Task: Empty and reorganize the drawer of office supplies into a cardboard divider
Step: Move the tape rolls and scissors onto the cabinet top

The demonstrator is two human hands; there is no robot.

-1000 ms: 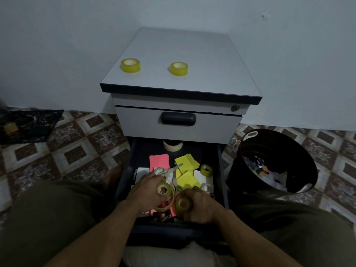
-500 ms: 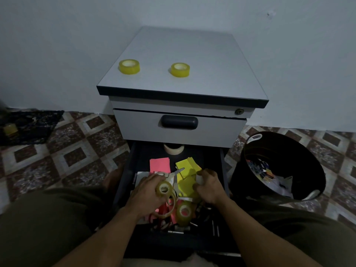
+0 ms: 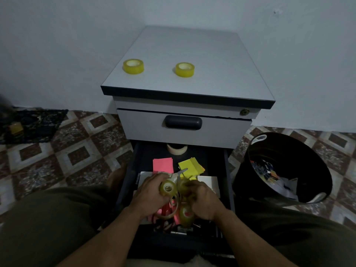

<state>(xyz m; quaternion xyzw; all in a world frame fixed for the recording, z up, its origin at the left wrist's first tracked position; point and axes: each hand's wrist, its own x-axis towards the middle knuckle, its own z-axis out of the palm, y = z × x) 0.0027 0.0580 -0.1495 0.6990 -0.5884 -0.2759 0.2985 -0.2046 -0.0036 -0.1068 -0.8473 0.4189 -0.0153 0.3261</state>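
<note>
A: Item one, the open drawer (image 3: 227, 170)?
B: Pulled out at the foot of the cabinet (image 3: 185, 130), below a shut upper drawer with a dark handle (image 3: 183, 122). Contents at the back: one whitish tape roll (image 3: 177, 149), a pink pad of notes (image 3: 163, 165), and a yellow pad of notes (image 3: 190, 166) beside it. Scissors (image 3: 178, 175) lay across the middle, blade tip over the yellow pad.

A: The hands?
B: Both were inside the drawer, close together. The left hand (image 3: 152, 191) was curled around a clear yellowish tape roll (image 3: 168, 188), core facing up. The right hand (image 3: 202, 197) was closed over a second roll (image 3: 183, 186) just beside the first; its fingers hid most of that roll. A third yellowish roll (image 3: 186, 213) sat just below the right hand; whether the hand touched it could not be told.

A: Cabinet top?
B: Two yellow tape rolls, left one (image 3: 133, 66) and right one (image 3: 184, 69), standing flat and apart near the front edge.

A: Surroundings?
B: A black bucket (image 3: 308, 155) with scraps of paper inside, on the tiled floor (image 3: 77, 143) to the right of the drawer. A dark mat (image 3: 34, 124) lay at far left.
</note>
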